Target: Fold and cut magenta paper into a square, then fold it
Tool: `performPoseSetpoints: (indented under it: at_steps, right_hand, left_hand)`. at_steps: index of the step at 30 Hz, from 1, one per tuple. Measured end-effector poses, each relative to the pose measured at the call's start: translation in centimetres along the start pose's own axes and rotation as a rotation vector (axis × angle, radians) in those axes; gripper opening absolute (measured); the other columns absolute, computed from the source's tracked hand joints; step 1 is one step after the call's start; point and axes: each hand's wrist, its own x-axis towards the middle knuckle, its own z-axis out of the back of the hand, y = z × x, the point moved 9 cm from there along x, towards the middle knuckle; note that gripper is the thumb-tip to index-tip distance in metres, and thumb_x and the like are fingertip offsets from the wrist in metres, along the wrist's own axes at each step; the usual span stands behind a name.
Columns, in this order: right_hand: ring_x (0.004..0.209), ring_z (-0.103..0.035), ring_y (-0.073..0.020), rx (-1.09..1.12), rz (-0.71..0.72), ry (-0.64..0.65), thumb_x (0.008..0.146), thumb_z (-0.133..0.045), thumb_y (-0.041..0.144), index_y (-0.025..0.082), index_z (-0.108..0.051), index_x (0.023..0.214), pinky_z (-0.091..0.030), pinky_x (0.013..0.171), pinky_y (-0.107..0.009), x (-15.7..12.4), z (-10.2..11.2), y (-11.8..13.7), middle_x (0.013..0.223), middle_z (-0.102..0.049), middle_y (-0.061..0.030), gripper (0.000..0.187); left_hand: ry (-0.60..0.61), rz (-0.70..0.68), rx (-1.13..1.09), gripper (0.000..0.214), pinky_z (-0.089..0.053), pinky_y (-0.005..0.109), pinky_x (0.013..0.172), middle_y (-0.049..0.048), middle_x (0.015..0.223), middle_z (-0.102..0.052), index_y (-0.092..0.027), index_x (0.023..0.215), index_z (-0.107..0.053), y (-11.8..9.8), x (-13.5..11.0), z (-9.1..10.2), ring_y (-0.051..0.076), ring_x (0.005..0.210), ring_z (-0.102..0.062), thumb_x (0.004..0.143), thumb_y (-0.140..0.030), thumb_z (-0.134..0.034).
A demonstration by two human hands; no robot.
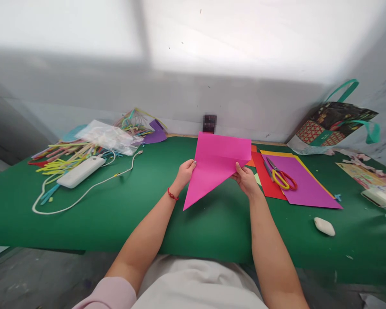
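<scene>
A bright pink sheet of paper (214, 165), folded on a diagonal so its lower end comes to a point, is held up over the green table (122, 206). My left hand (185, 171) pinches its left edge; a red bead bracelet is on that wrist. My right hand (246, 179) grips its right edge with thumb on top. Both hands are closed on the sheet above the table's middle.
To the right lie purple (305, 184), red and yellow sheets with yellow-and-red scissors (282, 177) on top. A white eraser-like lump (324, 226) sits nearer the front. A patterned bag (333, 124) stands at back right. At left are coloured straws (67, 154), a plastic bag, a white power bank (80, 171) and cable.
</scene>
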Motion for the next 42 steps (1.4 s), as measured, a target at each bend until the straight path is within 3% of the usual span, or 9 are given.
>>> performPoseSetpoints:
  at_steps: [5,12,19,26,31,38,42]
  right_hand:
    - [0.075,-0.067,-0.0233,-0.007,0.002,-0.088,0.051,-0.074,0.056,0.02,-0.06,0.077,-0.055,0.059,-0.032,0.2,0.8,-0.3,0.07,-0.069,-0.0037,0.046]
    - [0.08,-0.066,-0.0241,-0.041,0.017,-0.053,0.057,-0.068,0.059,0.02,-0.061,0.081,-0.055,0.061,-0.034,-0.2,0.7,0.7,0.076,-0.07,-0.0055,0.047]
    - [0.075,-0.067,-0.0242,-0.039,0.047,-0.146,0.052,-0.071,0.06,0.02,-0.059,0.078,-0.055,0.059,-0.034,0.3,1.8,0.3,0.07,-0.07,-0.0039,0.049]
    - [0.075,-0.067,-0.0241,-0.041,0.033,-0.095,0.057,-0.066,0.064,0.021,-0.058,0.075,-0.056,0.058,-0.034,0.1,1.6,0.7,0.069,-0.068,-0.0045,0.048]
    - [0.072,-0.067,-0.0247,-0.033,0.063,-0.216,0.048,-0.071,0.064,0.021,-0.057,0.074,-0.056,0.057,-0.034,0.2,2.6,0.8,0.065,-0.067,-0.0031,0.052]
    - [0.073,-0.067,-0.0246,-0.045,0.082,-0.24,0.056,-0.063,0.068,0.02,-0.058,0.074,-0.055,0.056,-0.034,0.2,3.1,1.0,0.065,-0.068,-0.0054,0.052]
    - [0.071,-0.067,-0.0248,-0.037,0.112,-0.318,0.05,-0.067,0.068,0.018,-0.058,0.077,-0.054,0.056,-0.034,0.1,3.8,1.1,0.062,-0.067,-0.0046,0.058]
  left_hand:
    - [-0.005,0.003,-0.001,0.032,-0.022,0.023,0.047,-0.0048,0.053,-0.033,-0.018,0.054,-0.036,0.2,-0.1,-0.2,0.008,0.048,-0.027,0.08,-0.031,-0.05]
    - [0.02,0.001,-0.01,0.031,-0.022,0.023,0.046,-0.0046,0.053,-0.033,-0.018,0.055,-0.037,0.0,0.0,-0.1,0.008,0.048,-0.026,0.079,-0.031,-0.05]
    - [0.036,0.015,-0.032,0.033,-0.022,0.023,0.045,-0.0044,0.053,-0.034,-0.018,0.055,-0.038,0.3,0.0,-0.4,0.008,0.048,-0.027,0.078,-0.036,-0.053]
    - [0.029,0.001,0.0,0.031,-0.023,0.023,0.046,-0.0046,0.053,-0.034,-0.018,0.055,-0.038,0.1,0.1,-0.1,0.008,0.048,-0.028,0.079,-0.033,-0.051]
    - [0.037,-0.005,-0.01,0.031,-0.022,0.023,0.046,-0.0047,0.053,-0.033,-0.018,0.054,-0.037,0.1,0.1,-0.4,0.008,0.048,-0.027,0.08,-0.03,-0.05]
    - [0.034,0.011,-0.011,0.031,-0.021,0.023,0.047,-0.0052,0.052,-0.031,-0.018,0.054,-0.035,0.2,0.2,-0.2,0.008,0.047,-0.026,0.08,-0.025,-0.049]
    - [0.043,0.012,0.01,0.029,-0.022,0.023,0.047,-0.0051,0.053,-0.031,-0.018,0.055,-0.036,0.1,0.2,-0.4,0.008,0.048,-0.027,0.08,-0.024,-0.048]
